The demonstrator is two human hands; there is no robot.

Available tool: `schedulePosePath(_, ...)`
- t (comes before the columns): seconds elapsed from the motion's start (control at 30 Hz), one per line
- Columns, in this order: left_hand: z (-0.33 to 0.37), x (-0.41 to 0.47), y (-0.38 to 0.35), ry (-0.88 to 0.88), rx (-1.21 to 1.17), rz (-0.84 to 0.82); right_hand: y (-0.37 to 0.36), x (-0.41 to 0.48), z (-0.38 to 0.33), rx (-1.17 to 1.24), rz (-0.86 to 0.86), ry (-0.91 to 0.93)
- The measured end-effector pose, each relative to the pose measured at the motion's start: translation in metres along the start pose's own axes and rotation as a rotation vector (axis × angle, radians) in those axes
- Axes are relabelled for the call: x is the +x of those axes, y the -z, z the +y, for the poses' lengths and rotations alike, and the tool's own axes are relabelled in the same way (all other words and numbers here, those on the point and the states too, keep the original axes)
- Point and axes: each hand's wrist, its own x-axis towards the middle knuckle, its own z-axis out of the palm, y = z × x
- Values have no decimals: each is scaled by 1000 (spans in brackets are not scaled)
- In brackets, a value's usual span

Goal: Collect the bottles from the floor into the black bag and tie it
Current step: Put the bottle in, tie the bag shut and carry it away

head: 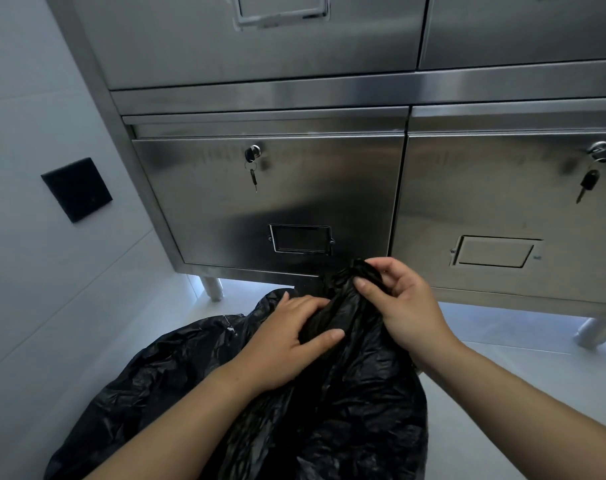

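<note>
— Where is the bag sitting on your feed?

— I am seeing the black bag (329,393) lying on the pale floor (502,393), filling the lower middle of the view, crumpled and bulging toward the left. Its top is being gathered into a twisted neck that is rising toward the cabinet.

— And the hands?

— The left hand (287,337) is wrapping around the neck lower down, fingers curled over the plastic and thumb pressing along it, so it is holding the bag. The right hand (398,299) is pinching the very top of the neck between thumb and fingertips, also closed on the plastic.

— Any bottles showing?

— I am not making any out; the bag's inside is hidden.

— What is around it?

— Just behind the bag a steel cabinet (294,188) is standing on short legs. A key (253,176) is hanging from the lock of the left door, another key (587,188) from the right door. On the white wall to the left a black square plate (76,189) is sitting.
</note>
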Motion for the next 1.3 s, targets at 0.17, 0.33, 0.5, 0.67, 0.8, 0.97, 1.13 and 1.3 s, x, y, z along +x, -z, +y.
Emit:
schedulePosePath(0.17,19,7,-16,-43,-105,291,19,7,0,13,81,-25)
schedulePosePath(0.33,22,5,-34,88,-352,305,25,1,7,-33,113,-29)
schedulePosePath(0.5,27,10,-52,97,-398,353,23,-4,12,-52,101,-27)
schedulePosePath(0.67,21,18,-50,109,-409,480,25,-2,12,-51,103,-51)
schedulePosePath(0.8,8,17,-40,179,-354,481,31,-7,18,-164,73,-39)
schedulePosePath(0.97,3,13,-44,232,-295,396,25,-15,32,-301,-6,-34)
schedulePosePath(1.13,10,14,-51,254,-360,358,17,-19,38,-425,-13,6)
schedulePosePath(1.3,8,12,-54,294,-384,360,14,-22,40,-499,-14,15)
